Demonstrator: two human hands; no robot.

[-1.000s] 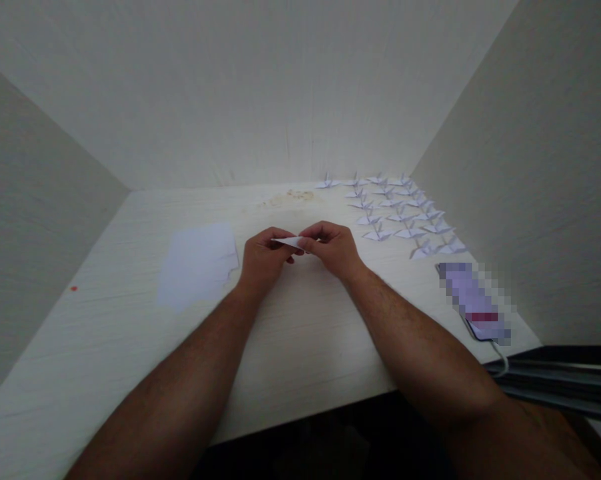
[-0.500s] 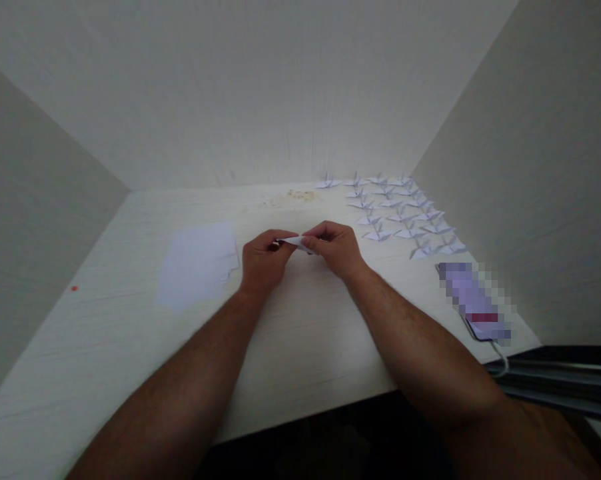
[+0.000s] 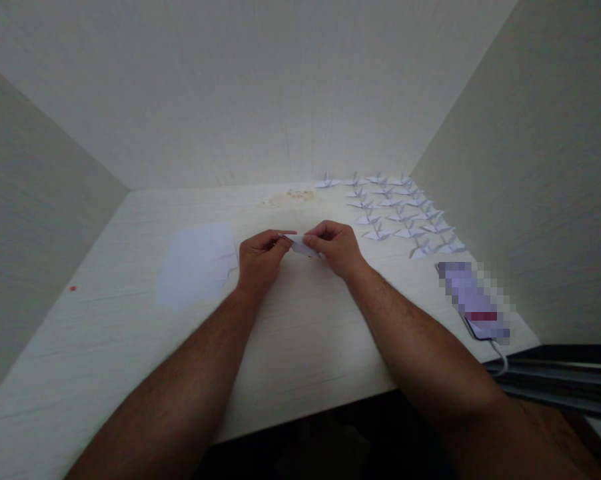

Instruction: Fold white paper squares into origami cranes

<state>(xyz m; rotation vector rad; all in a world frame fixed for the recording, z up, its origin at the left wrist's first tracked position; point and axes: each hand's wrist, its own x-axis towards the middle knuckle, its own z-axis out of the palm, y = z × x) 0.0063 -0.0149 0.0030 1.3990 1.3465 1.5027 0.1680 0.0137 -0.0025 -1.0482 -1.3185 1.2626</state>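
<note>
Between my two hands, above the middle of the table, is a small folded piece of white paper [image 3: 301, 245]. My left hand [image 3: 262, 259] pinches its left end between thumb and fingers. The right end is pinched by my right hand [image 3: 336, 247], thumb on the near face. Parts of the paper's edges are hidden behind my fingers. Just left of my left hand lies a stack of white paper sheets [image 3: 195, 267], its right edges uneven. Several folded white paper cranes [image 3: 377, 233] stand in rows beyond and to the right of my right hand.
The pale table [image 3: 310, 360] is boxed in by a back wall [image 3: 270, 93] and side walls. A phone [image 3: 473, 300], its screen blurred out, lies at the right edge with a white cable [image 3: 503, 360]. A small orange spot [image 3: 73, 289] marks the left side.
My left hand has shifted slightly left, and my fingers have moved a little apart. More of the folded paper's face now shows between them.
</note>
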